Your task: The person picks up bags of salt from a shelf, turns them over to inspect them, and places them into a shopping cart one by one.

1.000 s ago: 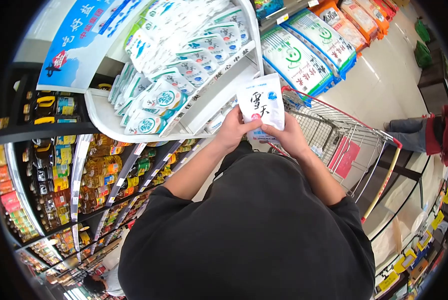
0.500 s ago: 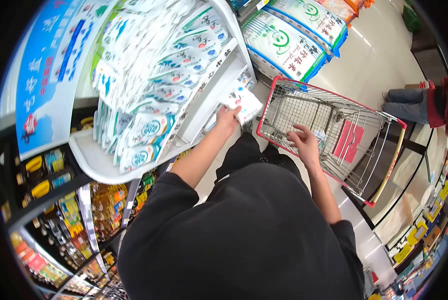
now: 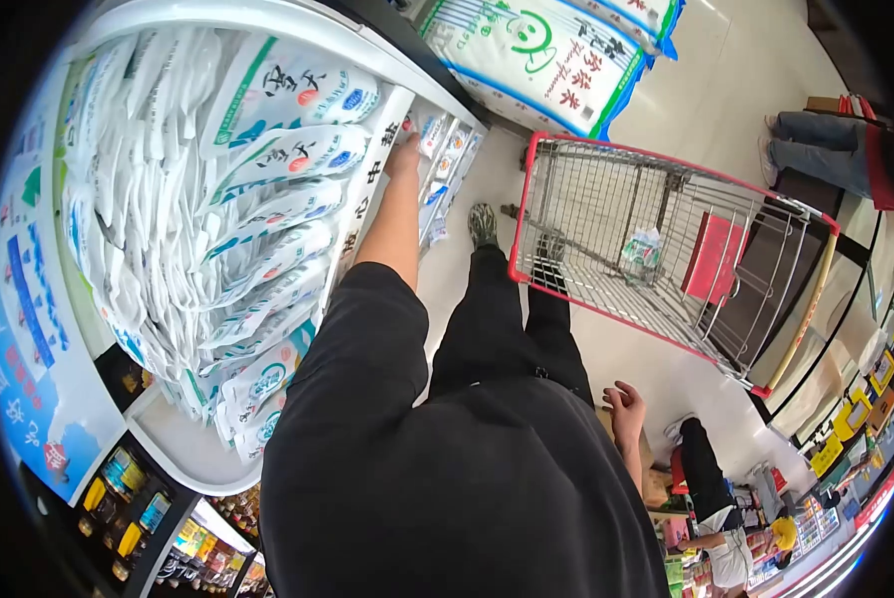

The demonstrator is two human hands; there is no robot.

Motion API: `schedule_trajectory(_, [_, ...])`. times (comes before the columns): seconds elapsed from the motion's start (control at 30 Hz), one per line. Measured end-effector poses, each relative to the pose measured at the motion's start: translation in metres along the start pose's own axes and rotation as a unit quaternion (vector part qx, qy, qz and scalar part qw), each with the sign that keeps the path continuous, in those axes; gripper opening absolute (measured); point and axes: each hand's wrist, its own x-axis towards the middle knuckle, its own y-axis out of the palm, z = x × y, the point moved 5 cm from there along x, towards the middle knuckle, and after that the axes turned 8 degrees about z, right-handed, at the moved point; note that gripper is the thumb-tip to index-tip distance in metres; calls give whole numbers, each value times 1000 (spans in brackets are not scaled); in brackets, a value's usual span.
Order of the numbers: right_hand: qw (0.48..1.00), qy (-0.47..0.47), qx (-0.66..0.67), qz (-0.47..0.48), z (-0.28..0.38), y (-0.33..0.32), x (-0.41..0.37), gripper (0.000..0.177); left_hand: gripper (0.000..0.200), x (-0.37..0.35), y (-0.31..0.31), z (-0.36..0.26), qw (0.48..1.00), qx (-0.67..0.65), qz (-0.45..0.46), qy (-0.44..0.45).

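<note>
My left hand [image 3: 403, 157] reaches in at the lower shelf [image 3: 445, 164] beneath the display bin, beside its white printed edge. Its fingers are mostly hidden, so what it holds, if anything, does not show. Above that shelf, the bin [image 3: 192, 453] is heaped with white salt packets [image 3: 287, 164] with green and blue print. My right hand [image 3: 625, 411] hangs low beside my body, fingers loosely bent and apart, with nothing in it. The wire shopping cart [image 3: 606, 214] stands in front of it, with a clear and green plastic package [image 3: 642, 253] inside.
Large white rice sacks [image 3: 536, 60] are stacked beyond the cart. A person in jeans [image 3: 821, 145] stands at the far right, and another person [image 3: 731, 548] is at the lower right. Shelves of jars [image 3: 118, 508] stand at the lower left.
My left hand has moved from above the aisle to the lower shelf, and the white packet it held no longer shows. My right hand has dropped away from the cart toward my side.
</note>
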Motion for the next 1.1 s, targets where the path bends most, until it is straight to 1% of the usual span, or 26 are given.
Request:
schedule_trajectory(0.07, [1000, -4, 1, 5, -3, 4, 5, 39, 77, -3, -2, 4, 999, -33, -13, 29])
schedule_trajectory(0.1, [1000, -12, -2, 16, -2, 6, 7, 39, 80, -9, -7, -3, 998, -44, -17, 40])
schedule_trajectory(0.17, [999, -22, -5, 25, 3, 9, 11, 38, 89, -23, -13, -24, 994, -86, 12, 66])
schedule_trajectory(0.23, [999, -33, 9, 28, 10, 9, 14, 37, 90, -13, -6, -29, 995, -69, 20, 62])
schedule_trajectory(0.33, [999, -33, 4, 35, 8, 6, 19, 38, 94, -25, -9, -28, 997, -51, 57, 26])
schedule_trajectory(0.4, [999, -25, 0, 43, 3, 4, 19, 38, 94, -20, -6, -14, 998, -36, 22, 35])
schedule_trajectory(0.43, [999, -19, 0, 49, 3, 4, 20, 39, 93, -12, -6, -5, 997, -35, -3, 72])
schedule_trajectory(0.47, [999, -21, 2, 45, 2, 1, 21, 39, 93, -2, -3, 3, 996, -37, 0, 75])
schedule_trajectory(0.53, [999, -11, -11, 51, -2, -2, 17, 38, 94, -24, -18, -10, 996, -57, 62, 21])
schedule_trajectory(0.57, [999, -11, -10, 49, -8, -5, 18, 38, 97, -14, -17, -3, 997, -24, 42, 62])
schedule_trajectory(0.6, [999, -14, -9, 44, -14, -8, 19, 38, 97, -2, -12, 5, 997, -24, 43, 61])
schedule_trajectory(0.63, [999, -16, -8, 40, -20, -10, 21, 39, 97, 7, -10, 13, 990, 122, -5, 66])
schedule_trajectory(0.67, [999, -13, -9, 36, -27, -11, 22, 39, 97, 8, -9, 12, 961, 265, -49, 69])
schedule_trajectory(0.7, [999, -8, -17, 45, -34, -11, 23, 39, 99, 15, -3, 19, 953, 274, -103, 73])
schedule_trajectory(0.73, [998, -1, -24, 50, -40, -15, 23, 39, 96, -10, -8, -7, 965, 223, -95, 99])
schedule_trajectory(0.77, [999, 13, -10, 43, -44, -17, 20, 40, 97, -34, -10, -31, 959, 235, -72, 145])
schedule_trajectory(0.8, [999, 24, -9, 43, -51, -20, 18, 38, 101, -41, -1, -41, 941, 281, -43, 182])
schedule_trajectory(0.87, [998, 42, -25, 33, -57, -25, 12, 39, 111, -32, 36, -27, 929, 306, 24, 207])
schedule_trajectory(0.93, [998, 54, -11, 21, -79, -35, 12, 39, 119, -42, 42, -42, 938, 308, 44, 151])
schedule_trajectory(0.97, [998, 63, 4, 14, -87, -37, 8, 40, 122, -38, 47, -45, 943, 301, 33, 138])
schedule_trajectory(1.0, [998, 67, 21, 10, -93, -38, 9, 41, 122, -45, 50, -50, 944, 298, 35, 141])
schedule_trajectory(1.03, [996, 82, 32, 9, -104, -40, 11, 41, 121, -52, 47, -57, 939, 318, 30, 126])
schedule_trajectory(1.07, [996, 76, 35, 6, -112, -43, 11, 41, 121, -59, 42, -65, 934, 338, 23, 111])
schedule_trajectory(1.1, [995, 89, 34, 12, -115, -44, 11, 41, 112, -65, 46, -61, 927, 346, -12, 141])
